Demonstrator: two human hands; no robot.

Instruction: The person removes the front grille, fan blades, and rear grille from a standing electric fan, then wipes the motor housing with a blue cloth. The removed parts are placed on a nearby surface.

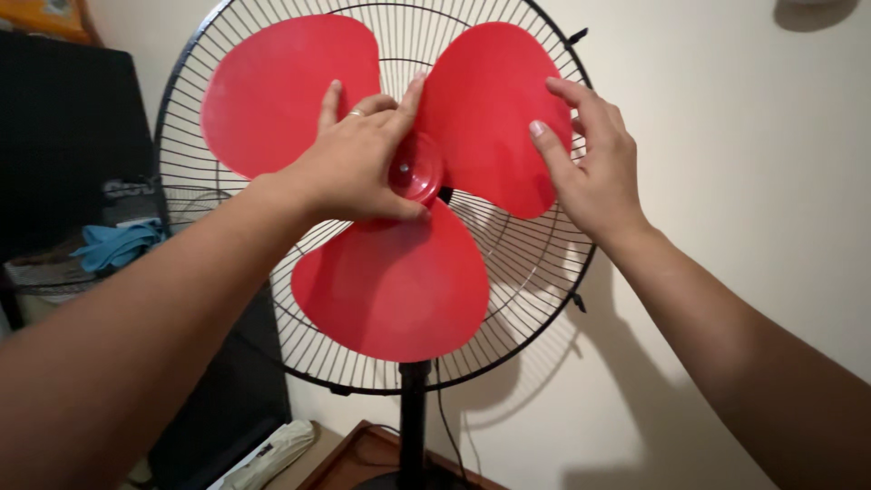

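The left hand [358, 163] grips the clear red hub cap [416, 168] while the right hand [585, 154], fingers spread, steadies one thin, light, flexible-looking red fan blade [490, 118] against the rear wire guard [535, 263]

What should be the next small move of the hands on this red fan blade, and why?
Probably the left hand should turn the red hub cap while the right hand holds the red blade steady: fingers already grip the cap, and the front guard is off.
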